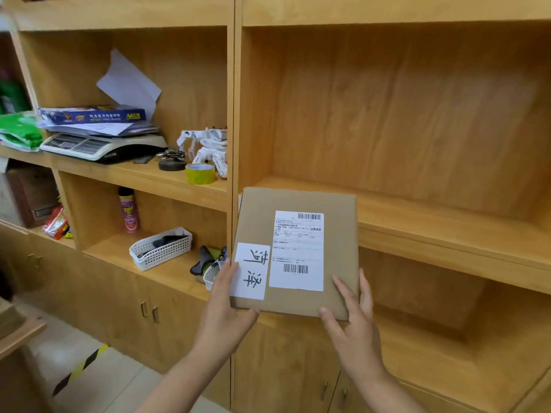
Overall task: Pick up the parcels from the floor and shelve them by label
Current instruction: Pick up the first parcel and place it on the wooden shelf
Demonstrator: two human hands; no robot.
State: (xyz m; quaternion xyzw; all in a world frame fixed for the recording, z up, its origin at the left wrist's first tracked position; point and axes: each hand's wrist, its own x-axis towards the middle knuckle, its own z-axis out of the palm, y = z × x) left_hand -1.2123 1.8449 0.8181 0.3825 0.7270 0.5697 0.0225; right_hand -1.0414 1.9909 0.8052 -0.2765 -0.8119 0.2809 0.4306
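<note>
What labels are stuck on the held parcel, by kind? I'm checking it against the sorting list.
Printed shipping label with barcodes: 1
Handwritten white label: 1
Total: 2, both on the top face of the parcel, which both hands hold.

Left hand (225,305): reached forward and up from the lower middle of the view, bare forearm extended, palm turned inward, thumb laid on top of the near left corner of the parcel (298,251), fingers out of sight beneath it. Right hand (354,320): reached forward from the lower right, bare forearm extended, fingers spread, thumb and two fingers resting on the parcel's near right corner, palm against its near edge. Both hands gripped the parcel, well apart, one at each near corner.
</note>
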